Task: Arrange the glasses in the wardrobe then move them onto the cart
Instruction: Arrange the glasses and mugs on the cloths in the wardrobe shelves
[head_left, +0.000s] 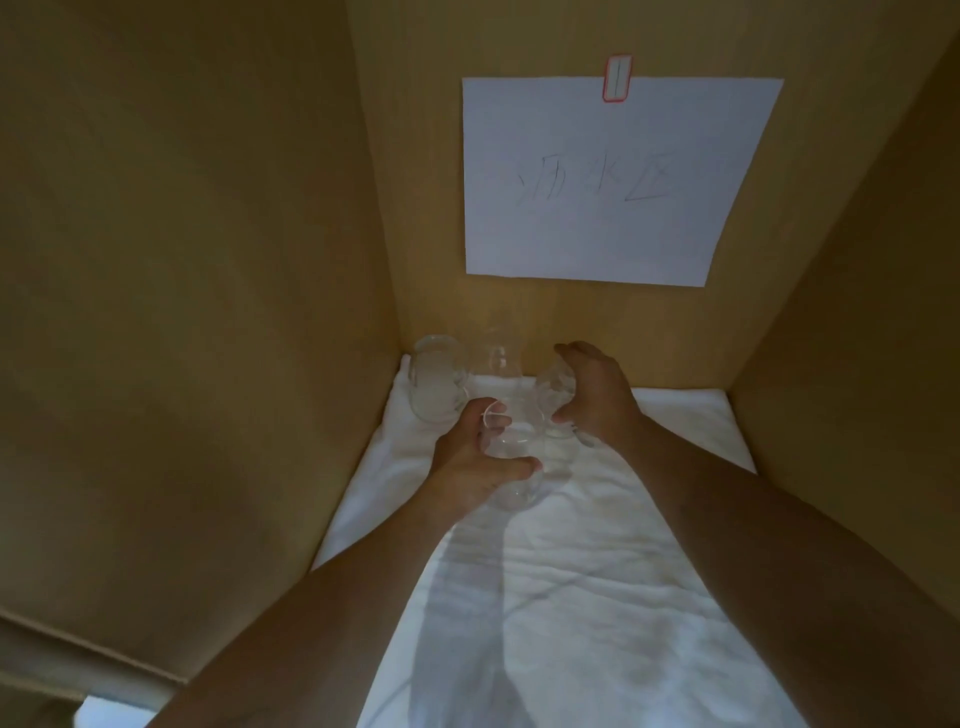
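The clear, rounded drinking glass (511, 457) at the centre of the frame is thin, slick and breakable; your left hand (475, 457) grips its side. Your right hand (592, 395) curls around a second clear glass (558, 387) just above it. Hold both around the belly, not the rim. A clear handled glass (436, 376) stands upper left on the white towel (597, 597).
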